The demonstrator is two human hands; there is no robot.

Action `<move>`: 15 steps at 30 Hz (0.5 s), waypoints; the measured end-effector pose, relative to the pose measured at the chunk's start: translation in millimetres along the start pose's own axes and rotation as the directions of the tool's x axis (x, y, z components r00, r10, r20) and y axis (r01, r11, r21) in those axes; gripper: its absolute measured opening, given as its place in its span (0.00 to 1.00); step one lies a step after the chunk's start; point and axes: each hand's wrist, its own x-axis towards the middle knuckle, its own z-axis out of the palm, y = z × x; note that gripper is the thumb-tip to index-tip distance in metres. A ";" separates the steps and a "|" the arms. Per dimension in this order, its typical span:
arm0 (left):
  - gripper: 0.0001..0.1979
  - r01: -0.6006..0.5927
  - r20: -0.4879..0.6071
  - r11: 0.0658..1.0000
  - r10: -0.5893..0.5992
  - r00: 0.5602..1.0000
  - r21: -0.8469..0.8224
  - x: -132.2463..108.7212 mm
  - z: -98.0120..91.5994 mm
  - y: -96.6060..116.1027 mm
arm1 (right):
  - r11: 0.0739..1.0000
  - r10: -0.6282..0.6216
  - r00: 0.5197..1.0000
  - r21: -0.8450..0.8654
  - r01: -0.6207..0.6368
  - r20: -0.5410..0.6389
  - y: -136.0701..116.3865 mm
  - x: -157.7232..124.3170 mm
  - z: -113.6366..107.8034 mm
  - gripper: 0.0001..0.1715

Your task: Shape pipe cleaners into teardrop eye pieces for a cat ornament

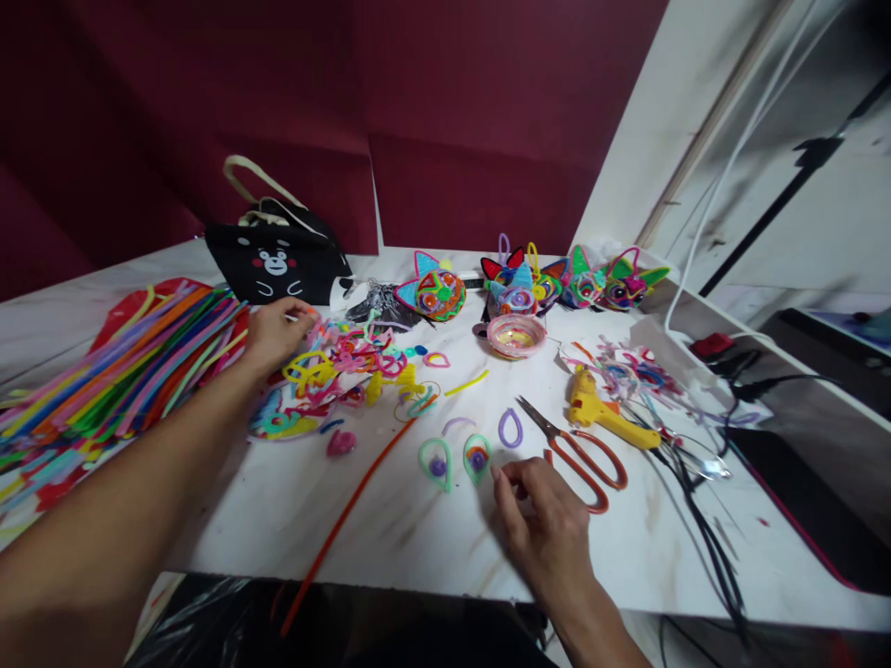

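At the back edge of a heap of cut and curled pipe cleaner pieces [355, 353], my left hand [277, 332] has its fingers bent together; whatever is between the fingertips is too small to make out. My right hand [547, 520] rests low over the table, fingers curled, the thumb and forefinger tips close beside a green teardrop loop [477, 458] with an orange and purple coil inside. Any item in that pinch is hidden. To its left lies another green teardrop loop [436, 464] with a purple coil. A purple loop [510, 428] is just beyond the hand.
Orange-handled scissors [585, 464] and a yellow glue gun [605, 413] lie at right beside cables. A pipe cleaner bundle [139, 362] is at left. An orange pipe cleaner [348, 520] overhangs the front edge. Behind stand a pink bowl [516, 336], colourful cat-eared ornaments [440, 289] and a black bag [275, 255].
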 end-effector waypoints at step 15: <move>0.09 -0.175 -0.069 0.898 0.161 0.985 -0.403 -9.2 0.8 42.2 | 1.000 -0.003 1.000 -0.010 0.003 0.000 0.6 -0.5 0.3 0.08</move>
